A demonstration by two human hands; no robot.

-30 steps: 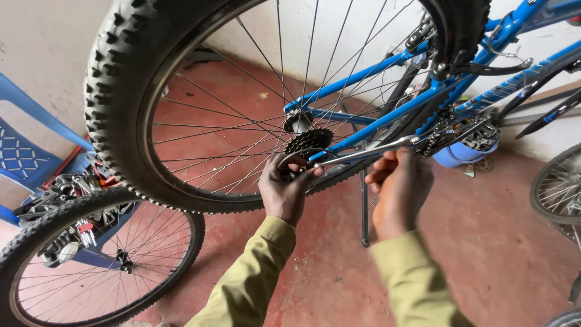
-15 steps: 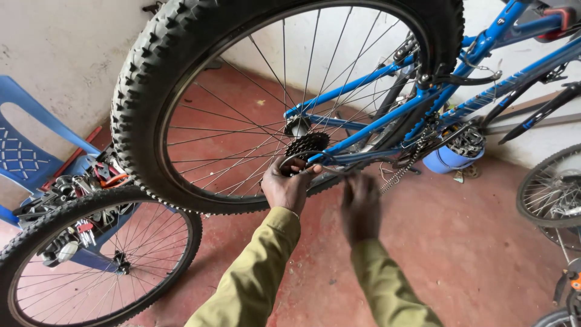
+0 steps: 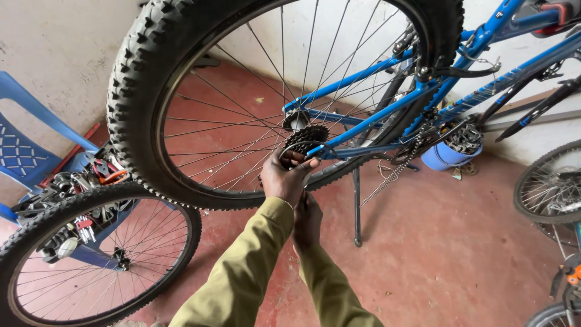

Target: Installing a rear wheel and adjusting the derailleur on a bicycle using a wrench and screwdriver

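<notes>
A blue bicycle (image 3: 387, 109) is lifted off the floor, and its knobby rear wheel (image 3: 139, 103) fills the upper view. My left hand (image 3: 285, 177) reaches up with its fingers curled over the lower edge of the rear sprocket cluster (image 3: 307, 137) at the hub. My right hand (image 3: 307, 223) is lower down, just under the left wrist and partly hidden by the left forearm. Its fingers cannot be made out. A loose chain (image 3: 394, 172) hangs down from the frame to the right of my hands.
A thin black stand leg (image 3: 357, 206) reaches the red floor just right of my hands. A second wheel (image 3: 91, 260) leans at lower left in front of a blue chair (image 3: 24, 151) holding tools. A blue bucket (image 3: 445, 158) and another wheel (image 3: 548, 188) are at right.
My right hand has dropped from the chainstay to below my left wrist. My left hand has stayed at the sprockets, and the view has shifted so the wheel sits further right.
</notes>
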